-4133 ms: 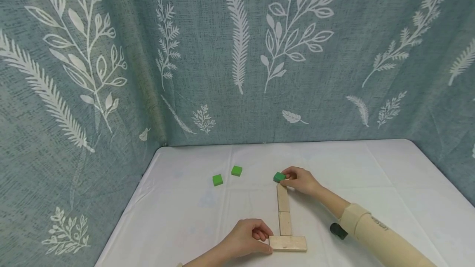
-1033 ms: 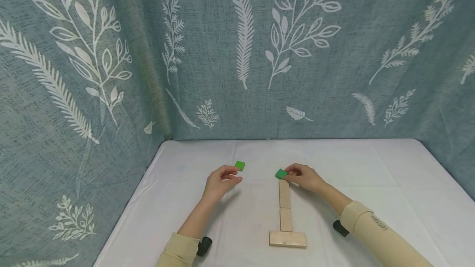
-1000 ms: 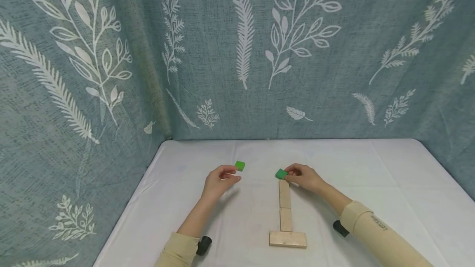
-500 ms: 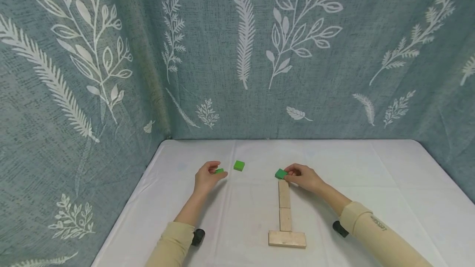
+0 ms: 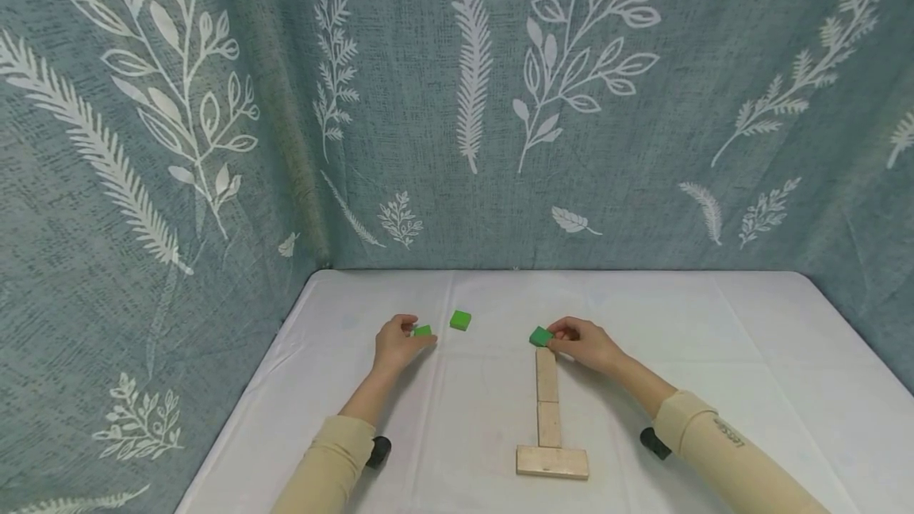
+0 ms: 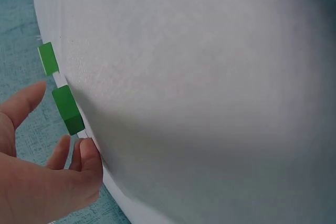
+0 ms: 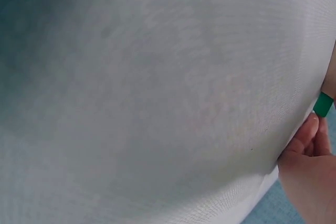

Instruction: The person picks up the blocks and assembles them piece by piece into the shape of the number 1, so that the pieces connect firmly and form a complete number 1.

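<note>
On the left of the table my left hand (image 5: 397, 344) is spread around a light green block (image 5: 423, 331). The left wrist view shows this green block (image 6: 68, 109) between thumb and fingers, with gaps on both sides. Another light green block (image 5: 460, 320) lies just to its right. My right hand (image 5: 584, 342) pinches a darker green block (image 5: 540, 336) at the far end of a line of wooden blocks. That line has two narrow wooden blocks (image 5: 547, 375) end to end, with a wooden block (image 5: 552, 462) across the near end. In the right wrist view the green block (image 7: 322, 104) shows beside the fingertips.
A white cloth (image 5: 471, 403) covers the table. Blue-grey curtains (image 5: 407, 101) with white leaf prints hang behind and at the sides. Black wrist devices (image 5: 378, 452) sit under both sleeves.
My left hand has left the near wooden block, passed close to the farther light green block, then moved left around the other one. My right hand stays at the darker green block.
</note>
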The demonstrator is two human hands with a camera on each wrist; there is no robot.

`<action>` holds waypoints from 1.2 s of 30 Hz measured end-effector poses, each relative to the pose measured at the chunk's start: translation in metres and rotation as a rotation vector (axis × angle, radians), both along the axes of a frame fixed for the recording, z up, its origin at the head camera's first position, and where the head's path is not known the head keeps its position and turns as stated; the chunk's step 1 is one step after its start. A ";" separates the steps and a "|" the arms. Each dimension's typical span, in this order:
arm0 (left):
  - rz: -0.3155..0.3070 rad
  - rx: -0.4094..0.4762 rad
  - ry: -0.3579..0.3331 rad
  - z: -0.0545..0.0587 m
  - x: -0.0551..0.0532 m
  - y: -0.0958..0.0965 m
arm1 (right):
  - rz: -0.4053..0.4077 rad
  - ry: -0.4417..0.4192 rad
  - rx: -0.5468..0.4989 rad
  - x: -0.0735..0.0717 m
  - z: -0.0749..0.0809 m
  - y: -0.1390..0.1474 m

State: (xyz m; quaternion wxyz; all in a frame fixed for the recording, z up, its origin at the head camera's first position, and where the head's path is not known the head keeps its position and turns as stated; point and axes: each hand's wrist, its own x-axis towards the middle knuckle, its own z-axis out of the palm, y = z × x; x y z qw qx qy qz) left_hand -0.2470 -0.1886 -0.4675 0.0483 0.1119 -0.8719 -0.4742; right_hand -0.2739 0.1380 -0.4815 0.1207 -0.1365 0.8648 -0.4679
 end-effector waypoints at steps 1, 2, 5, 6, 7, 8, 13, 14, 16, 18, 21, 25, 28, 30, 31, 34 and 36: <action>0.002 -0.004 0.006 0.000 0.000 0.000 | 0.000 -0.001 -0.001 0.000 0.000 0.000; 0.004 -0.008 0.014 0.000 0.001 0.000 | 0.000 -0.003 -0.002 0.001 0.000 0.000; 0.011 -0.023 0.035 -0.002 0.001 0.001 | -0.001 -0.004 -0.004 0.001 0.000 0.000; 0.010 -0.032 0.039 -0.002 0.002 0.000 | 0.000 -0.005 -0.004 0.001 0.000 0.000; 0.010 -0.040 0.040 -0.003 0.002 0.000 | 0.000 -0.005 -0.004 0.001 -0.001 0.000; 0.010 -0.047 0.040 -0.004 0.001 0.000 | -0.001 -0.005 -0.004 0.001 -0.001 0.000; 0.014 -0.072 0.038 -0.006 0.001 0.000 | -0.002 0.000 -0.006 0.001 -0.001 -0.001; 0.015 -0.074 0.038 -0.007 0.001 0.000 | -0.002 0.001 -0.008 0.001 -0.001 -0.001; 0.016 -0.074 0.039 -0.007 0.001 0.000 | -0.002 0.000 -0.010 0.001 -0.001 -0.001; 0.009 -0.081 0.043 -0.007 0.001 0.000 | -0.001 0.001 -0.008 0.001 -0.001 0.000; 0.008 -0.073 0.036 -0.007 0.001 0.000 | -0.004 0.000 -0.006 0.001 -0.002 0.000; 0.011 -0.065 0.031 -0.006 0.001 0.001 | -0.007 0.002 0.000 0.001 -0.001 0.000; 0.009 -0.066 0.037 -0.006 0.001 0.000 | -0.008 0.003 0.003 0.001 0.000 0.001; 0.013 -0.059 0.038 -0.006 0.001 0.000 | -0.005 0.003 0.003 0.001 0.000 0.001; 0.017 -0.054 0.037 -0.006 0.001 0.000 | -0.004 0.003 0.001 0.001 0.000 0.001; 0.031 -0.032 0.032 -0.005 0.001 0.001 | 0.003 0.003 -0.003 0.001 0.000 0.001; 0.043 -0.005 0.024 -0.005 0.002 0.002 | 0.004 0.004 -0.005 0.000 -0.001 0.001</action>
